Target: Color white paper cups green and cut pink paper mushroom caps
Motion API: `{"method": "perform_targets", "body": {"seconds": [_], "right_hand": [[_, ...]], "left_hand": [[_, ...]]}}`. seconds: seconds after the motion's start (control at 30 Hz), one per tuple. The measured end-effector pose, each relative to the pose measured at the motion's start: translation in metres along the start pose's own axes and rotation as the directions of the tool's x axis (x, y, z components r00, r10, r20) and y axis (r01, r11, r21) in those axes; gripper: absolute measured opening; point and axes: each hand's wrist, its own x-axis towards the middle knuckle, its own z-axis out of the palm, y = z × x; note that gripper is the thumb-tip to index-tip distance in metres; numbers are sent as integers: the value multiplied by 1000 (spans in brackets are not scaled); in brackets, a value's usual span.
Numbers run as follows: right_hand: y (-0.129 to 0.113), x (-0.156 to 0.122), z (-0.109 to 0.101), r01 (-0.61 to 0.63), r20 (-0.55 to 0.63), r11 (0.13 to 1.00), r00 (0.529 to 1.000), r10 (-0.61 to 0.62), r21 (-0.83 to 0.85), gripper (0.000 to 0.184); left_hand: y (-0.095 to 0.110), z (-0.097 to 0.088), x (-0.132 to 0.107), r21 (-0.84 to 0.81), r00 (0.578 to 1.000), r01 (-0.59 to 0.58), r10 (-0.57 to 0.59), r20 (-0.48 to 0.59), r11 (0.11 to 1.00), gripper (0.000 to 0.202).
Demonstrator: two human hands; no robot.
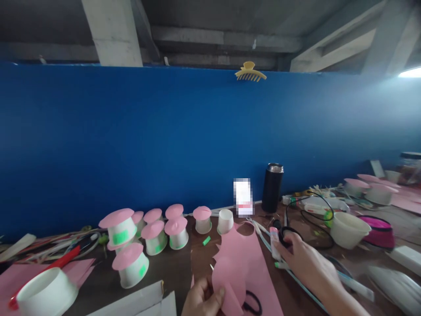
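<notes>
My left hand (204,298) pinches a cut piece of pink paper (230,263) at the bottom centre, its thumb on top. Beneath that piece lies a larger pink sheet (263,281) with a curved cut edge. A black loop (254,303), perhaps a scissors handle, shows beside the held piece. On the right, my right hand (305,259) has its thumb and curled fingers at a glue stick (274,242) with a pink label. Another black loop (287,236) is against these fingers. A bare white paper cup (225,220) stands upside down behind the sheet.
Several upturned cups topped with pink discs (130,256) stand at left. A black bottle (272,188) and a blurred-out upright object (243,197) stand by the blue partition (164,140). Cables, a white bowl (349,230) and a magenta item (376,231) crowd the right.
</notes>
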Motion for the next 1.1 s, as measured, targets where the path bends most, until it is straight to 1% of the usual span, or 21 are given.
{"method": "perform_targets", "body": {"seconds": [0.1,0.17,0.23,0.4,0.47,0.53,0.6,0.67,0.73,0.83,0.93,1.0,1.1], "right_hand": [[-10,4,10,-55,-38,998,998,55,13,52],[-12,7,16,-70,-57,997,996,72,37,52],[-13,10,21,-72,-61,995,995,76,65,51],[-11,15,25,-70,-93,981,992,88,179,58],[-11,16,23,-42,-120,967,990,74,251,59],[-12,13,21,15,-136,944,990,31,330,60],[-14,8,19,94,-142,893,989,-34,441,59],[-18,1,18,162,-141,810,985,-99,564,57],[-22,-8,18,202,-132,730,979,-154,653,54],[-28,-19,20,258,-148,638,964,-222,726,45],[-32,-27,23,267,-146,553,956,-253,789,38],[-34,-30,24,247,-135,467,956,-262,849,35],[-37,-32,26,183,-102,299,959,-266,937,31]], "left_hand": [[5,-1,-2,112,998,-57,57,3,992,58],[10,0,-4,120,999,-53,52,14,991,56],[12,1,-6,122,999,-45,45,1,992,54],[16,-1,-7,137,990,-86,101,-103,987,47],[19,-2,-7,108,982,-92,108,-156,990,45],[25,-2,-8,44,975,-90,97,-201,995,45],[31,-1,-8,-61,971,-79,63,-231,995,45],[36,0,-9,-162,969,-63,21,-248,985,45],[41,1,-10,-215,966,-58,1,-258,975,44],[50,3,-12,-192,969,-49,0,-247,980,43],[63,9,-10,-129,981,-14,-11,-195,992,40],[68,17,-5,-112,991,5,-20,-136,994,37],[68,33,10,-74,995,-15,8,-96,997,35]]}}
